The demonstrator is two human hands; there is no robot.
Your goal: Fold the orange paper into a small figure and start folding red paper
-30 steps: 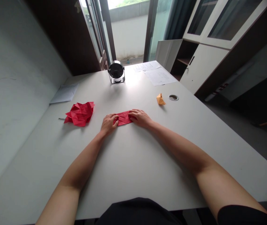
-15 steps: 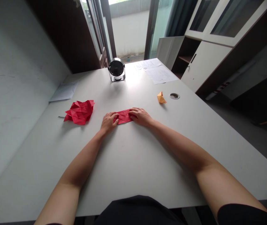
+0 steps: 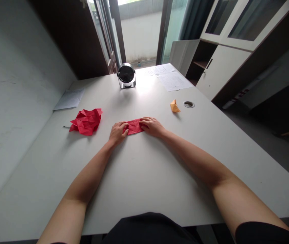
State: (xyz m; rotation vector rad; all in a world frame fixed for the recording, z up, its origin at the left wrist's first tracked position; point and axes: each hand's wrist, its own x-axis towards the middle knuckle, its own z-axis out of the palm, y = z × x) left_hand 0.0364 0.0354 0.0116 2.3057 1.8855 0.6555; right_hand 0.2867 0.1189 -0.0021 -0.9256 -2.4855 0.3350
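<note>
A creased strip of red folded paper lies flat on the white table in front of me. My left hand grips its left end, fingers bent over the far side and thumb at the near side. At the right end, my right hand holds the paper the same way, its fingertips curled on the surface. Both ends of the strip are partly hidden under my fingers. Left of my hands rests a larger crumpled red folded paper piece, with a thin dark stick poking out of its left side.
A small orange folded paper piece sits to the right, beside a round cable hole. A round black device on a silver stand is at the back. Paper sheets lie far right, and more papers by the left wall.
</note>
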